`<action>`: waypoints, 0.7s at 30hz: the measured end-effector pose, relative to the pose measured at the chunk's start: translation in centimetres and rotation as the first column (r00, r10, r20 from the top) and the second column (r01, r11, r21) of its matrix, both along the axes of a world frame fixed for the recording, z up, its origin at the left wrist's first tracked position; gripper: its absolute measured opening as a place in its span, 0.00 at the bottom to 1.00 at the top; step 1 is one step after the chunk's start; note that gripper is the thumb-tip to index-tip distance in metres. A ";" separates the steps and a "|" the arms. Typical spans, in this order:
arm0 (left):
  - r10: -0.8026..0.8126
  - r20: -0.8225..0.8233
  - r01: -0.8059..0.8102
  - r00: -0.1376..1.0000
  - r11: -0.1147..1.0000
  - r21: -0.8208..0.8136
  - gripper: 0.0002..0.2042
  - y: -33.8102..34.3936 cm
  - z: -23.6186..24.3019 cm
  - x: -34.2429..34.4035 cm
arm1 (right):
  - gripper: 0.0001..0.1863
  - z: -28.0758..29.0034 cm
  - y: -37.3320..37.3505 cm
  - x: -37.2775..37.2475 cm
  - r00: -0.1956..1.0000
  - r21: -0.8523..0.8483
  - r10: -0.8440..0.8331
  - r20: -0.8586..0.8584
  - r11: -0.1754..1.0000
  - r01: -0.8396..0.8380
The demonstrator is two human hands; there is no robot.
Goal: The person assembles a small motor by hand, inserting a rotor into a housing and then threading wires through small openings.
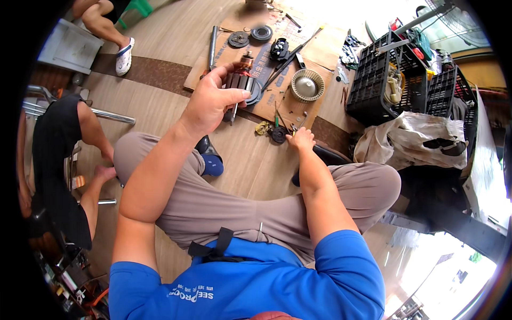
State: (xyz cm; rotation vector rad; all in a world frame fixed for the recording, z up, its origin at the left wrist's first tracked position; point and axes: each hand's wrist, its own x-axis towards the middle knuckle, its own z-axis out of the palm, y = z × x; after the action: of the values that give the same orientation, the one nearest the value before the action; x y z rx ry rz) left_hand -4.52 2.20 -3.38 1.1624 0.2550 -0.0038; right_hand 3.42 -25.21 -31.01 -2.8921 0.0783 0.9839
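Note:
My left hand (208,104) is raised in front of me, its thumb and fingers wrapped round a motor armature (239,82). The armature has a dark ribbed core, copper windings at the top and a steel shaft pointing down. Low at the near edge of the cardboard (329,50), my right hand (303,140) has its fingers pressed together on something small that I cannot make out. Just left of it are a black round part (278,135), a green-handled screwdriver (277,120) and a crumpled yellowish piece (262,128).
On the cardboard lie a squirrel-cage fan wheel (308,85), a black motor housing (279,49), round dark discs (261,33), a metal tube (213,47) and long tools. Black plastic crates (376,80) and a stained cloth (413,141) stand right. Other people's legs (98,24) are at left.

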 end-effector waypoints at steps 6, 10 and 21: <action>0.032 -0.055 -0.034 0.998 0.999 -0.034 0.28 -0.1 -0.5 0.0 | 0.32 -2.0 0.0 0.3 0.990 0.107 -0.053 0.127 0.994 0.039; 0.074 -0.039 -0.076 0.997 0.995 -0.060 0.29 -0.5 -1.1 0.0 | 0.26 -3.2 0.1 1.0 0.985 0.163 -0.084 0.153 0.985 0.059; -0.005 -0.085 0.003 0.996 1.000 -0.019 0.33 -1.6 0.1 0.4 | 0.20 2.1 4.0 5.8 0.912 0.716 -0.356 0.205 0.690 0.109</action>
State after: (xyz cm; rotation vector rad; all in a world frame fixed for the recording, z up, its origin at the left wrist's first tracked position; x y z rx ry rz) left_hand -4.16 0.63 -3.31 1.1455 0.3270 -0.0593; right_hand 9.19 -21.18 -28.87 -2.2118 0.0447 0.3427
